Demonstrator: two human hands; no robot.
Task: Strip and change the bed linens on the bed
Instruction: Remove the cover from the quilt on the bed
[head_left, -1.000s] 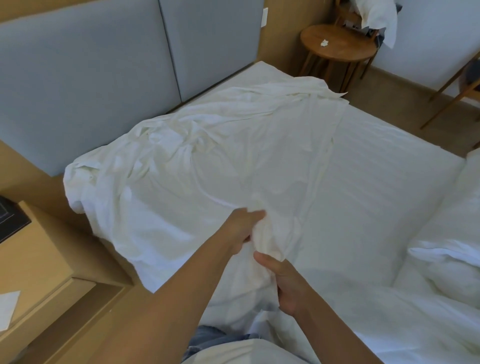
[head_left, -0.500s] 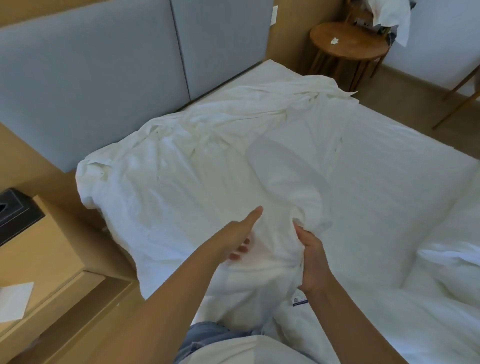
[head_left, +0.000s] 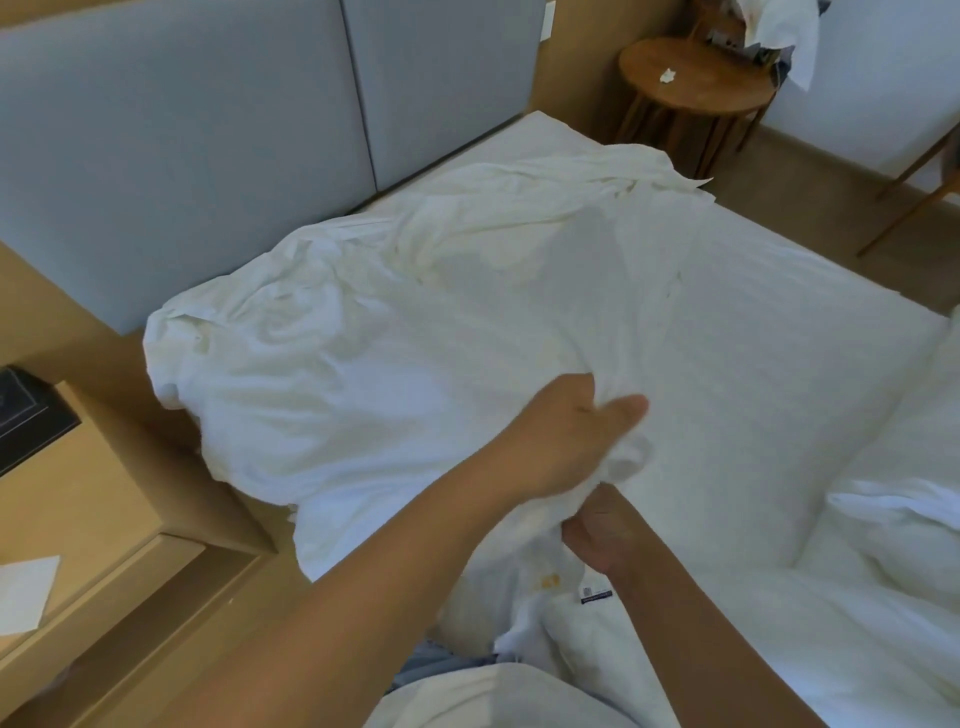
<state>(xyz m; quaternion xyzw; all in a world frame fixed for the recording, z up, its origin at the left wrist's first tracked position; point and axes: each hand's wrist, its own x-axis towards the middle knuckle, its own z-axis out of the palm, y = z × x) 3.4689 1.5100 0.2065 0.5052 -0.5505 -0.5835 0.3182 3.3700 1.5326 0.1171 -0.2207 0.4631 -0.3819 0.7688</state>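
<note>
A loose, rumpled white sheet (head_left: 363, 364) lies over the head end of the bed, spilling over its left edge. The striped white mattress cover (head_left: 779, 338) shows to the right of it. My left hand (head_left: 566, 441) reaches forward and grips a bunch of the sheet, fingers curled into the cloth and thumb out. Just below it my right hand (head_left: 602, 530) holds the gathered cloth from underneath. A small label (head_left: 596, 595) hangs from the fabric near my right wrist.
A grey padded headboard (head_left: 234, 130) runs along the back. A wooden bedside unit (head_left: 78, 493) with a black box and a paper stands at the left. A round wooden table (head_left: 696, 78) and chair legs are at the far right. A bunched white duvet (head_left: 893, 545) lies at right.
My left hand has closed on the sheet further right, where half a second ago it was open. My right hand has dropped lower under the gathered cloth. The sheet has been drawn in.
</note>
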